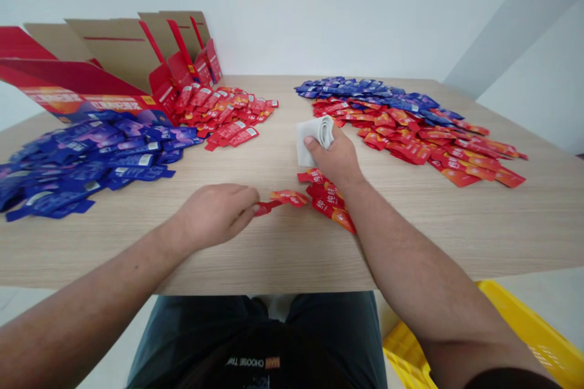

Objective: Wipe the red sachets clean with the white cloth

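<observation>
dark shirt (255, 346) by the surface (255, 267), left grip (219, 213) pinching a red packet (266, 208) near centre, right grip (338, 155) closed round a folded cloth (305, 151) beside loose red packets (329, 200); likely a wiping step, next move calls for bringing cloth to packet.

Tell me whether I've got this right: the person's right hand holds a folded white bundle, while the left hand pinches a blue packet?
Not quite: the packet pinched in the left hand is red, not blue, as the head view shows. The right hand does hold a folded white bundle.
</observation>
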A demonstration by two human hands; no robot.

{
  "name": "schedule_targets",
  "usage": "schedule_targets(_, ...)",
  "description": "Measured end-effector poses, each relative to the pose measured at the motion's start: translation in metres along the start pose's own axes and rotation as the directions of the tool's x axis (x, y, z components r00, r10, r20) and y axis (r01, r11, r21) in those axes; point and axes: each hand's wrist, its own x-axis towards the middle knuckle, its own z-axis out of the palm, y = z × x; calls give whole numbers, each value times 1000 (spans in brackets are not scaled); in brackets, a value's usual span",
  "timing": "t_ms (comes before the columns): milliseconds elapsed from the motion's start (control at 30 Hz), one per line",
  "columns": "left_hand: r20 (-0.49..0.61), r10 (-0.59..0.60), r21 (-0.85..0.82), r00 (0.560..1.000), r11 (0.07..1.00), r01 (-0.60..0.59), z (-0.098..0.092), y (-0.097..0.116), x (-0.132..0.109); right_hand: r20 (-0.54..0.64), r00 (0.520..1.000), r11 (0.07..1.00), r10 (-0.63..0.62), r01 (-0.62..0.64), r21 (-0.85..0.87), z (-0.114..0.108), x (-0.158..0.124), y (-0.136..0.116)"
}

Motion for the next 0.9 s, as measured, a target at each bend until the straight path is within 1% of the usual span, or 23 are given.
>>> schedule_targets(67,52,-128,-110,990,985,133,-3,-10,0,-2,1000,1000,13,-13,16,0,-1,-1)
schedule_targets(100,83,-170,-159,982,970,182,-3,-14,1,-1,1000,1000,21,-21,18,0,-1,-1)
schedule_targets(167,129,-215,-260,968,935,242,1,-21,6,0,999,999,35,-35,18,0,-2,-1)
schedule_targets(233,164,-215,-396,963,880,264,5,-26,10,-2,999,999,46,-46,27,0,-3,-1)
schedule_targets(300,223,-180,-579,958,766,279,8,-30,12,-7,998,997,62,-62,49,0,-2,0)
schedule_targets(367,304,-131,-738,943,594,321,7,-32,13,-9,997,994,78,-77,79,-1,-1,2)
schedule_targets(433,332,-137,-839,933,409,359,6,-33,16,-17,996,989,88,-86,124,-1,1,3)
schedule_targets(467,317,-174,-872,932,333,359,7,-32,19,-22,995,983,94,-89,160,-1,2,4)
schedule_targets(500,280,-241,-899,929,275,342,9,-30,24,-28,994,973,101,-93,210,-1,3,3)
schedule_targets(533,227,-327,-919,917,238,313,13,-28,30,-32,994,955,109,-95,279,0,3,2)
schedule_targets(567,171,-416,-931,893,227,285,17,-26,37,-30,993,927,113,-95,362,0,3,0)
schedule_targets(633,63,-564,-932,823,263,251,28,-20,53,4,994,855,110,-96,509,1,-1,-7)
schedule_targets(667,22,-607,-928,795,284,243,34,-17,60,42,994,834,99,-106,541,1,-4,-12)
schedule_targets(700,-7,-623,-925,782,301,231,38,-13,66,92,992,839,81,-118,531,1,-7,-16)
schedule_targets(733,-29,-613,-926,789,314,211,41,-9,70,148,987,870,63,-127,477,1,-10,-21)
schedule_targets(800,-77,-549,-925,832,351,146,45,-1,73,226,973,950,44,-111,292,0,-16,-28)
schedule_targets(833,-100,-508,-920,855,374,114,45,3,72,238,970,970,51,-105,220,0,-18,-31)
schedule_targets(867,-119,-469,-916,875,391,85,45,5,70,235,970,976,69,-114,184,0,-19,-33)
schedule_targets(900,-132,-438,-917,889,395,59,45,7,67,226,970,973,92,-136,186,-1,-21,-35)
